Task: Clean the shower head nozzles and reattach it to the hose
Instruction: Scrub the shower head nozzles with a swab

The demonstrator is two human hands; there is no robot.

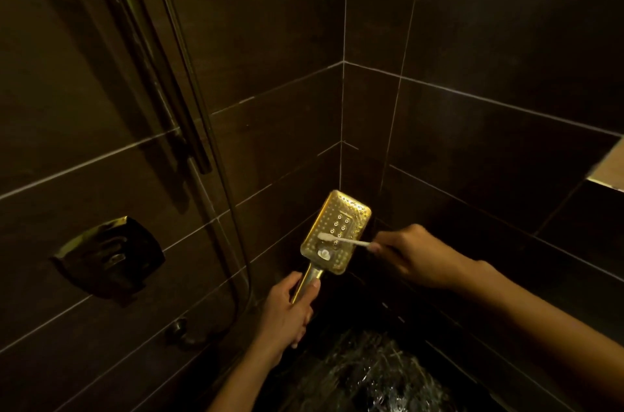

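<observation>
A gold rectangular shower head (341, 219) faces me with its nozzle plate up, held in the shower corner. My left hand (287, 307) is wrapped around its handle from below. My right hand (418, 256) pinches the end of a white cotton swab (344, 240), which lies across the lower part of the nozzle plate with its tip on the left side. The hose (216, 155) hangs down the left wall, apart from the shower head; its lower end is lost in the dark.
Dark tiled walls meet in a corner behind the shower head. A vertical slide rail (158, 80) runs down the left wall. A metal mixer handle (108, 253) sticks out at lower left. The wet dark floor (368, 374) glistens below my arms.
</observation>
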